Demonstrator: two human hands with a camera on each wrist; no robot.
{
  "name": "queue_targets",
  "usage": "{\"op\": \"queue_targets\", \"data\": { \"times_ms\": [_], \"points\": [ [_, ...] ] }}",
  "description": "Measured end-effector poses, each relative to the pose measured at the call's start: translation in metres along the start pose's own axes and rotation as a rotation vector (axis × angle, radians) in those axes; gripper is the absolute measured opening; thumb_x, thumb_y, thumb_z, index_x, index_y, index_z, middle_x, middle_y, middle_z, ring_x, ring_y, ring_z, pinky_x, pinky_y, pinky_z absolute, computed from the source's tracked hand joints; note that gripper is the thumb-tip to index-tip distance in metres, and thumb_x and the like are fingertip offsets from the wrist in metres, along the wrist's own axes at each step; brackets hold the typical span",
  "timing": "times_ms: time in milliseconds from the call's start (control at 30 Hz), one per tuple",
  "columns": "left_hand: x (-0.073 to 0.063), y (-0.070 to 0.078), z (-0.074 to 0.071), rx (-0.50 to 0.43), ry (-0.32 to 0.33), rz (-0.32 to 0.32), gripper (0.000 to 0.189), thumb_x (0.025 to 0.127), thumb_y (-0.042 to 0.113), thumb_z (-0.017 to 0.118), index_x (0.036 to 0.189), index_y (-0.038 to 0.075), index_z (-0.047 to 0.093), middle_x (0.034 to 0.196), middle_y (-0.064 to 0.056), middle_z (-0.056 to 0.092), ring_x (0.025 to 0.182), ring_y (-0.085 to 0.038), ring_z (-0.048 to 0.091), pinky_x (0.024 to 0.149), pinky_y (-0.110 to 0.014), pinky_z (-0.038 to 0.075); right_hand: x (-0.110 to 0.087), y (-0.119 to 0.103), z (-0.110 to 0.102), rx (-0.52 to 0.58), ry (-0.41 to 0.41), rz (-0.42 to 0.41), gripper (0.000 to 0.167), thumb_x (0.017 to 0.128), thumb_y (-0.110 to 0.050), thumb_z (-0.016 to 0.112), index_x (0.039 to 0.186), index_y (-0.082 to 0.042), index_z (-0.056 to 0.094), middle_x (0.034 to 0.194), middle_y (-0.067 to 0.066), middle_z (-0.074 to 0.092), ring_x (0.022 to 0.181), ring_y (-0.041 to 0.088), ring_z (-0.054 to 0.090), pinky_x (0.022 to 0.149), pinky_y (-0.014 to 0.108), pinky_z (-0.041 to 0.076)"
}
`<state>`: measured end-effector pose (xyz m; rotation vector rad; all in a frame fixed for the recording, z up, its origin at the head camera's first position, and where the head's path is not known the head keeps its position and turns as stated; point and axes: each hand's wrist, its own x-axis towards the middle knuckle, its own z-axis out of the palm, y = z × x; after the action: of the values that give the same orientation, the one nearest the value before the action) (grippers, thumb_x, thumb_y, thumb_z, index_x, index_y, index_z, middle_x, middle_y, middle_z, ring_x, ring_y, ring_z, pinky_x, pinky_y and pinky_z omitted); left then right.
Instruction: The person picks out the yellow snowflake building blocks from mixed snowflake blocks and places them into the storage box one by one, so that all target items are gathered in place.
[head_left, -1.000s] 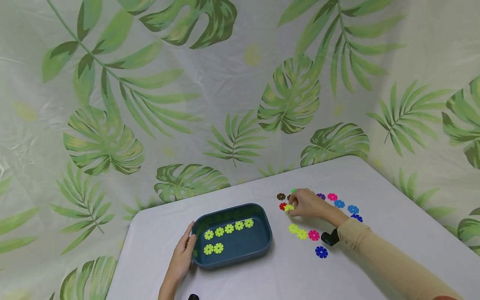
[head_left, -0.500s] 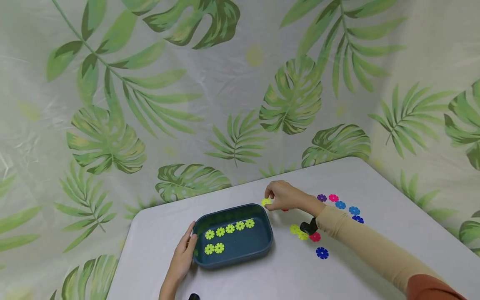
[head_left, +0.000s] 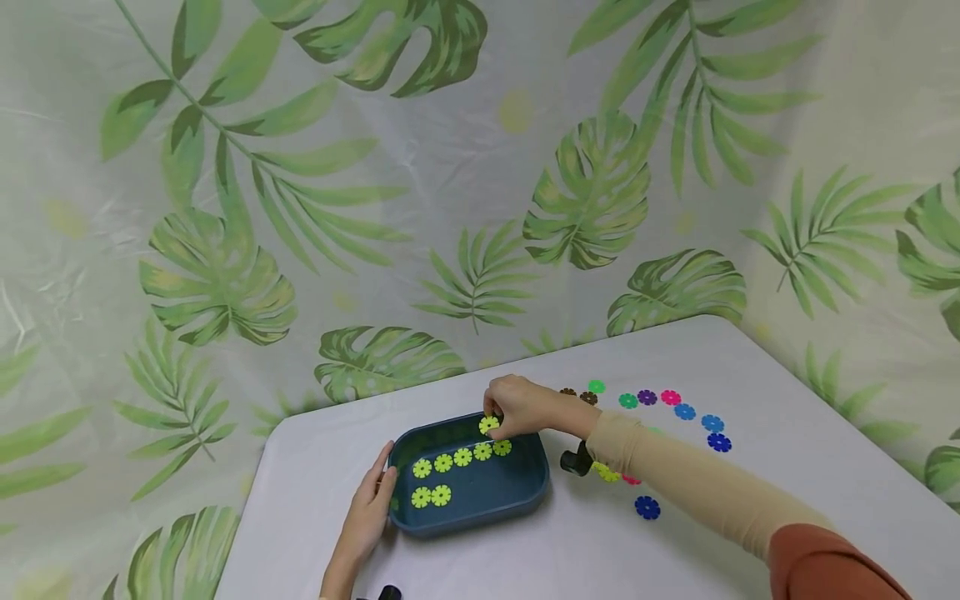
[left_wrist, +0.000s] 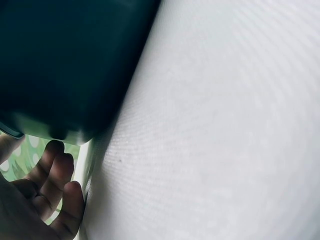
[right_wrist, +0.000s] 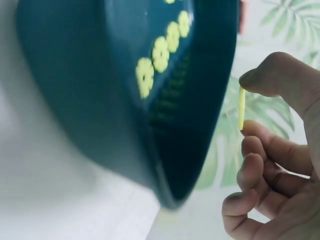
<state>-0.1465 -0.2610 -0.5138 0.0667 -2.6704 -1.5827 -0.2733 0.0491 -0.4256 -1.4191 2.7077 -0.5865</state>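
My right hand [head_left: 517, 406] pinches a yellow notched plastic disc [head_left: 489, 425] by its edges, between thumb and forefinger, over the far right part of a dark blue tray. In the right wrist view that disc [right_wrist: 242, 108] is seen edge-on beside the tray's rim, the other fingers curled below. My left hand [head_left: 367, 504] holds the left end of the tray [head_left: 480, 492], thumb at the rim and fingers along the outer wall. Inside lie yellow discs [head_left: 462, 457] in a row along the far side, with two more [head_left: 431, 497] near the front left.
To the right, on the white table [head_left: 300, 483], lie scattered discs: brown [head_left: 588, 398], green [head_left: 627, 401], purple [head_left: 647, 397], pink [head_left: 671, 397], and blue [head_left: 647, 507]. The right sleeve [head_left: 675, 467] covers part of them. A leaf-print sheet [head_left: 420, 208] hangs behind the table.
My right hand has carried the yellow disc leftward from the scattered discs to above the tray. My left hand stays at the tray's left end.
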Motion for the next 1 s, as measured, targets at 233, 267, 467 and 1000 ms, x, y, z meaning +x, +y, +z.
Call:
{"op": "queue_targets", "data": {
  "times_ms": [233,267,467,1000],
  "points": [
    [0.0,0.0,0.001,0.027,0.017,0.021,0.053,0.11,0.039,0.043,0.16,0.024,0.034,0.125,-0.015,0.056,0.096,-0.026,0.052,0.08,-0.041,0.043,0.019,-0.018,0.014,-0.047,-0.076,-0.03,0.02,0.081,-0.028,0.082,0.088,-0.013,0.071,0.079,-0.005,0.058,0.069,0.006,0.049,0.066,0.023,0.045],
    [0.0,0.0,0.001,0.032,0.017,0.025,0.053,0.11,0.039,0.043,0.16,0.024,0.034,0.131,-0.015,0.055,0.099,-0.025,0.052,0.083,-0.042,0.042,0.022,-0.02,0.016,-0.054,-0.087,-0.035,0.02,0.082,-0.029,0.082,0.088,-0.013,0.071,0.079,-0.005,0.057,0.069,0.005,0.049,0.065,0.023,0.044],
    [0.001,-0.001,0.0,0.046,0.012,0.028,0.054,0.11,0.041,0.042,0.16,0.026,0.033,0.141,-0.014,0.052,0.104,-0.023,0.053,0.089,-0.045,0.042,0.034,-0.032,0.025,-0.092,-0.155,-0.048,0.02,0.081,-0.03,0.083,0.084,-0.014,0.07,0.078,-0.009,0.054,0.069,0.005,0.05,0.063,0.021,0.044],
    [0.001,0.0,0.0,0.043,0.008,0.017,0.053,0.11,0.041,0.042,0.16,0.027,0.033,0.134,-0.013,0.055,0.1,-0.023,0.052,0.087,-0.044,0.041,0.054,-0.05,0.046,-0.207,-0.353,-0.014,0.03,0.082,-0.035,0.086,0.098,-0.011,0.078,0.087,-0.008,0.066,0.073,0.006,0.057,0.065,0.023,0.048]
  ]
}}
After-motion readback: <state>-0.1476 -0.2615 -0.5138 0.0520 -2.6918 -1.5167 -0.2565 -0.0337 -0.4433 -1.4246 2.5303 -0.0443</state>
